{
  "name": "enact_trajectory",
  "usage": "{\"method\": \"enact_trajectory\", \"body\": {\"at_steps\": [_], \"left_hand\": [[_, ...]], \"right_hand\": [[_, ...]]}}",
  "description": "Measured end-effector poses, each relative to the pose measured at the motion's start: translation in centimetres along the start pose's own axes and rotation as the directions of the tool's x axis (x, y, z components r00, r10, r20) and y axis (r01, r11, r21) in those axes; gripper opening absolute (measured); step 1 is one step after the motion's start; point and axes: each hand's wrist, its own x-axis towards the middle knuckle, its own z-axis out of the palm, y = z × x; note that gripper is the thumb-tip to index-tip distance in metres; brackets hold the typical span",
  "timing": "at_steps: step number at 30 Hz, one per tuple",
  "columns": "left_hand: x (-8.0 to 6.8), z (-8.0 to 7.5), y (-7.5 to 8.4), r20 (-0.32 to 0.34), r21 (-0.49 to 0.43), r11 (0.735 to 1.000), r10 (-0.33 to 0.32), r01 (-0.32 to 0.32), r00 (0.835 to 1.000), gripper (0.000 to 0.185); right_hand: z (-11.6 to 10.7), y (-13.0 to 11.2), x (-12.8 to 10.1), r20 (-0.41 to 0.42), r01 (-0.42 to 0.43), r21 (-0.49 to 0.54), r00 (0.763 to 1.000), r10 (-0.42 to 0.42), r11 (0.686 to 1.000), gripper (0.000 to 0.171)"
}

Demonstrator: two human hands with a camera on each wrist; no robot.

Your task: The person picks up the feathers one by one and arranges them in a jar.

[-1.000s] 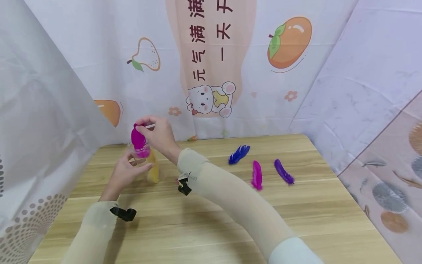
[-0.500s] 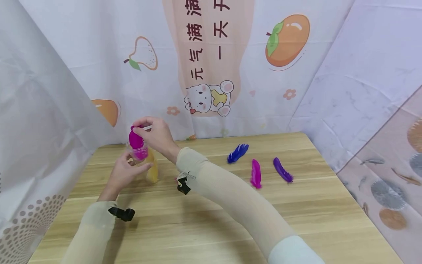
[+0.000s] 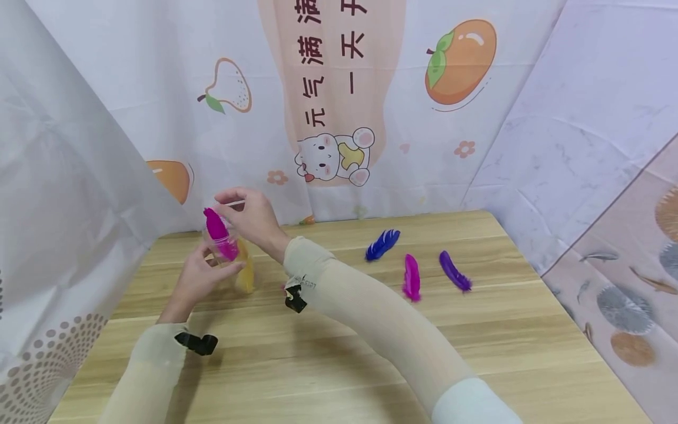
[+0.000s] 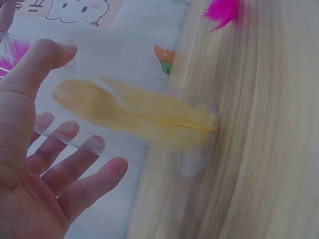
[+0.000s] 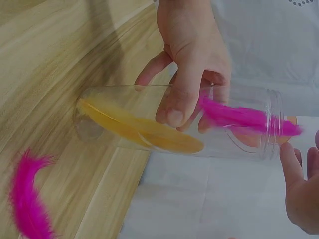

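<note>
**Second feather going into the jar**

My left hand (image 3: pixel 203 277) has its grip wrapped round the clear jar (image 5: pixel 174 122), fingers and thumb curled on its wall, holding it standing on the desk (image 3: pixel 339 353). Inside the jar a yellow feather (image 4: pixel 134 114) already lies along the wall. A magenta feather (image 5: pixel 246 118) sits half in at the jar's mouth, its tip poking above the rim. My right hand (image 3: pixel 254 218) hovers just above the jar's mouth, fingertips pinched on the white quill of that magenta feather.

So by my reckoning one feather is in and a second nearly so. Well to the right of the jar, three are left lying on the desk: a blue feather (image 3: pixel 382 245), a pink feather (image 3: pixel 411 278) and a purple feather (image 3: pixel 455 273).
</note>
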Motion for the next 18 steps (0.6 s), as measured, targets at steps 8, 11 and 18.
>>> {"method": "enact_trajectory", "body": {"at_steps": [8,11,18], "left_hand": [[-0.2,0.1,0.3,0.005,-0.053,0.998,-0.044,0.044,0.999,0.063],[-0.2,0.1,0.3,0.004,-0.054,0.997,-0.046,0.046,0.999,0.064],[-0.2,0.1,0.2,0.001,-0.051,0.998,-0.032,0.032,0.999,0.064]], "right_hand": [[-0.5,0.4,0.0,-0.010,0.014,-0.025,1.000,-0.014,1.000,0.015],[-0.7,0.5,0.0,-0.010,0.008,-0.026,1.000,-0.008,1.000,0.015],[-1.5,0.6,-0.1,-0.005,0.009,-0.017,1.000,-0.009,1.000,0.016]]}}
